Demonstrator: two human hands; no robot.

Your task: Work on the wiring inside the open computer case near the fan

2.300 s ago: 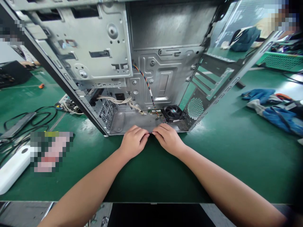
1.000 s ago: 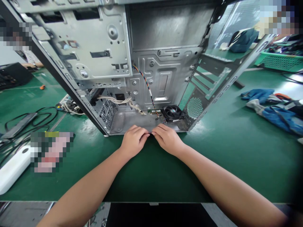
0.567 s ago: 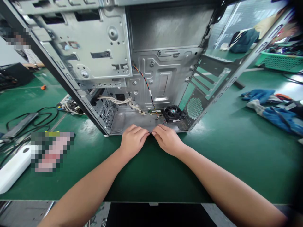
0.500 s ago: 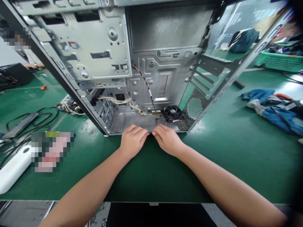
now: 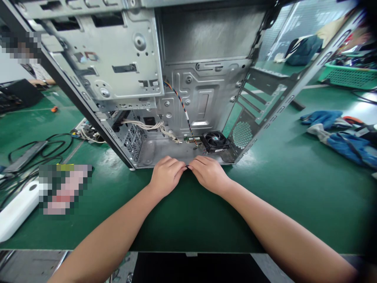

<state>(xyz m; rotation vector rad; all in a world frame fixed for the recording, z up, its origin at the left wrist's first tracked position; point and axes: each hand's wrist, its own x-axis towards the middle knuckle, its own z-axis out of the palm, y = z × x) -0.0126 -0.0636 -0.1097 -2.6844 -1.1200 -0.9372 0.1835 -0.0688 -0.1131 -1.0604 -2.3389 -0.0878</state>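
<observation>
Both my left hand (image 5: 167, 175) and my right hand (image 5: 208, 173) are closed in a pinch, fingertips nearly meeting at the front bottom edge of an open metal computer case (image 5: 200, 90). Between them is a small dark piece (image 5: 187, 167), perhaps cable, mostly hidden by the fingers. Just behind my right hand a black cooling fan (image 5: 215, 140) lies on the case floor. Beside the fan rests a green memory module (image 5: 193, 139). A multicoloured twisted cable (image 5: 183, 105) hangs down inside the case, and a bundle of white wires (image 5: 147, 125) comes from its left side.
On the green table (image 5: 194, 224), a white device (image 5: 22, 210), black cables (image 5: 55, 141) and a blurred-out object (image 5: 67, 188) lie to the left. Blue and grey gloves (image 5: 347, 143) lie to the right. A green basket (image 5: 350, 76) with contents stands back right, near another person.
Both hands stay at the front edge of the case. The fingertips have shifted very slightly around the small dark piece; nothing else has visibly moved.
</observation>
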